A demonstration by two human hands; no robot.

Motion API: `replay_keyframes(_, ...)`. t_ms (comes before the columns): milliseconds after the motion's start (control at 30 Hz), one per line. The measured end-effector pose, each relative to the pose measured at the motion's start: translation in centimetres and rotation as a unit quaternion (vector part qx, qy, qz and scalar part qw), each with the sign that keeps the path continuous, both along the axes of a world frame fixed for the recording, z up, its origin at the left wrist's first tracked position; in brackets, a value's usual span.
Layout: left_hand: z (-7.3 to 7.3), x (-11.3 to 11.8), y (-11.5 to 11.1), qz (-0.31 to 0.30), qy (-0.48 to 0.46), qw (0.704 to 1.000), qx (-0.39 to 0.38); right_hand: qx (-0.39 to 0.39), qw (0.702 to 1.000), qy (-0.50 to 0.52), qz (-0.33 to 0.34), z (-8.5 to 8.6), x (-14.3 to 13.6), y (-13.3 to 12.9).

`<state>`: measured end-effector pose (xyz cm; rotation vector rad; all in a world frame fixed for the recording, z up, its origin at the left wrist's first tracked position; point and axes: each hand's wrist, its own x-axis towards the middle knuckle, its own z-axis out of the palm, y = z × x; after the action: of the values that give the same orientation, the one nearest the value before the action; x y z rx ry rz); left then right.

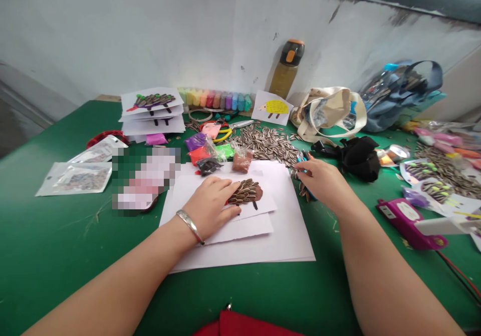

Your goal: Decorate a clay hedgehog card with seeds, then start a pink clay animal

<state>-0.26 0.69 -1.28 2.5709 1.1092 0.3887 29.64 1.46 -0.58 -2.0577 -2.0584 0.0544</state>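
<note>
With the left hand (212, 207) spread wide, I should press the paper (266, 203) lightly, sparing the seed-covered hedgehog (245, 193) on it; whether the right hand (321, 180), fingers (302, 166) narrowed beside loose seeds (268, 143), grips anything, I cannot tell.

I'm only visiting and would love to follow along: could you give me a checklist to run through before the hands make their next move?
1. Seed-covered figure steadied: ok; the left hand lies flat across its left side.
2. Right hand has a firm hold on something: cannot tell; its fingertips are among small items beside the seeds.
3. Seed pile within reach: ok, it seems; it lies just beyond the paper sheets.
4. Paper sheets squared up: not ok; they overlap askew.
5. Scissors apart from both hands: ok.
</note>
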Motion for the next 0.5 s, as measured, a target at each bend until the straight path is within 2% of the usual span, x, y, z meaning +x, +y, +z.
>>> replay_keyframes(300, 0.39, 0.15, -0.15, -0.003, 0.001, 1.0, -0.015, -0.001, 0.999, 0.01, -0.037, 0.16, 0.29, -0.06)
replay_keyframes(500, 0.63, 0.24, -0.25, -0.01, 0.014, 1.0, -0.023, 0.002, 1.0, 0.002, -0.006, -0.11, 0.13, 0.11)
